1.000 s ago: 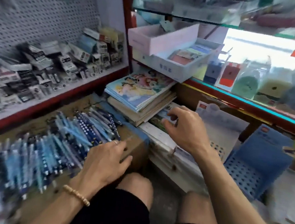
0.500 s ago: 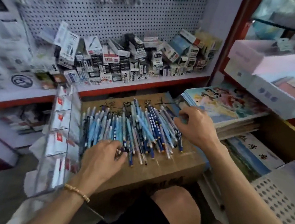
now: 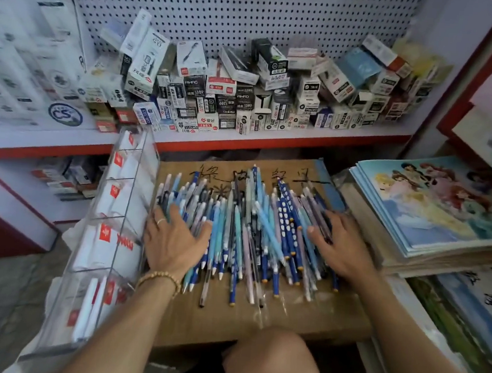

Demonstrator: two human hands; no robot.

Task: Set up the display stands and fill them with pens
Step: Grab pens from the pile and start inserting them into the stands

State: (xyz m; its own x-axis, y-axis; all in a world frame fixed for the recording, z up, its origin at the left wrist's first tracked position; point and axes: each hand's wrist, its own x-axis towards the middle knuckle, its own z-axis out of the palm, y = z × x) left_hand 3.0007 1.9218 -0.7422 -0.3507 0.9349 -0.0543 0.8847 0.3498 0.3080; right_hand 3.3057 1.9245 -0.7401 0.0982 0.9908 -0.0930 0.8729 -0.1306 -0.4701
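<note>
While my left hand (image 3: 175, 241) and right hand (image 3: 341, 248) lie spread flat on the pens (image 3: 247, 233) heaped on the box (image 3: 302, 317), gathering proceeds; next, loading the clear stand (image 3: 111, 234) alongside.

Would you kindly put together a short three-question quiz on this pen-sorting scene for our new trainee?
1. True or false: the pile of pens lies on a cardboard box.
2. The clear display stand stands beside which hand: A left, B right?
3. Fill in: behind the box, the shelf holds small ____.

Key: 1 true. 2 A; the left hand rests flat on the pens, as does the right hand. 3 boxes.
</note>
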